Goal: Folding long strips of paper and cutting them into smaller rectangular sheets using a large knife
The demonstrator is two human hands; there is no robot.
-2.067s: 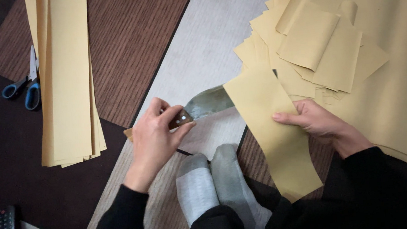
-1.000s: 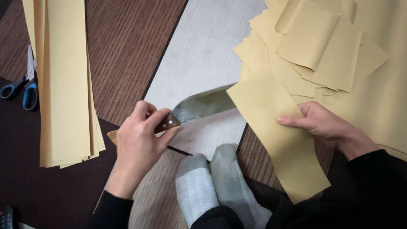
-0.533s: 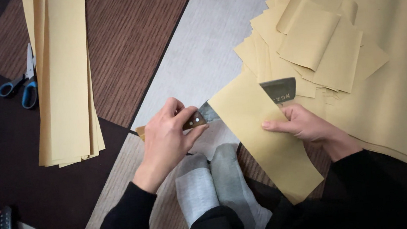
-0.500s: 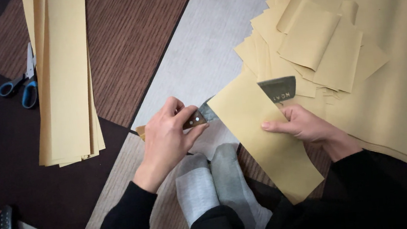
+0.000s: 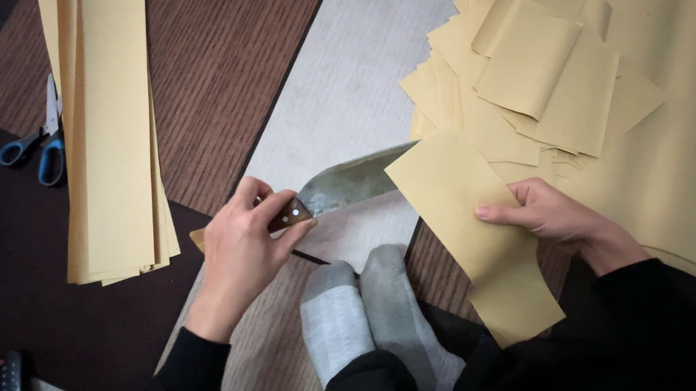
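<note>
Since half a second ago I see the blade (image 5: 355, 182) drawn back out from under the tan sheet (image 5: 470, 226). Left hand (image 5: 242, 248) fingers wrap the wooden riveted handle; right hand (image 5: 550, 214) pinches the smooth sheet's edge. Both lie on a ribbed grey mat (image 5: 353, 76), beside grey socks (image 5: 368, 313) and a brown woven mat (image 5: 217, 72).

My left hand (image 5: 242, 244) grips a knife (image 5: 339, 189): brown wooden handle, dull, tarnished metal blade. My right hand (image 5: 550, 217) holds a sheet (image 5: 474, 226) of matt, smooth tan paper. Grey knitted socks (image 5: 364, 313) rest on a ribbed, wood-grained mat (image 5: 219, 89).
</note>
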